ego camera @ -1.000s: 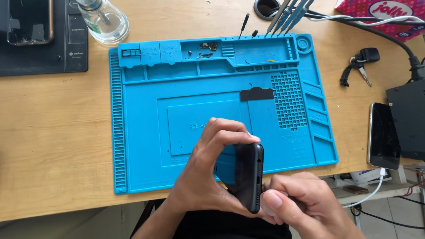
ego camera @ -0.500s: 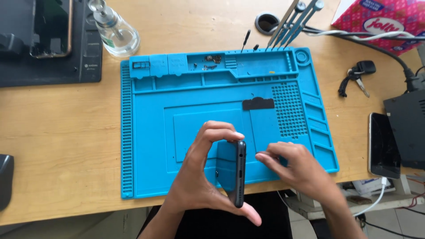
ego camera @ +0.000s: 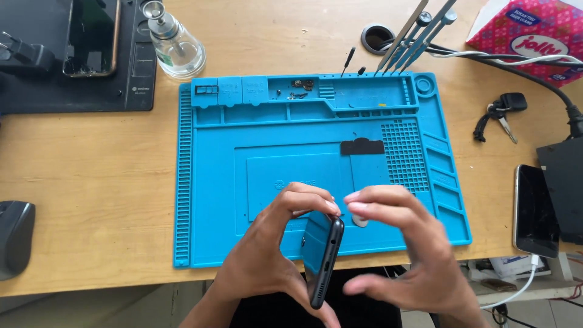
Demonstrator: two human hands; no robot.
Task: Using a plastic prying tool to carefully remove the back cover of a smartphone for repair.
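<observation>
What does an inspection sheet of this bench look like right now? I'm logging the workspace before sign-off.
Surface: wooden desk with a blue work mat.
Job's things: dark phone held on edge over the mat's front edge.
Clutter: glass bottle, keys, tweezers, mouse, second phone, pink box.
Hands: left hand grips the phone; right hand open beside it, fingertips near its top.
Cables: white cable into the second phone; black cable at right.
Surroundings: nothing seen.

left hand (ego camera: 267, 261) grips phone (ego camera: 326, 262) edge-on | right hand (ego camera: 401, 249) beside | blue mat (ego camera: 243, 182)
</observation>
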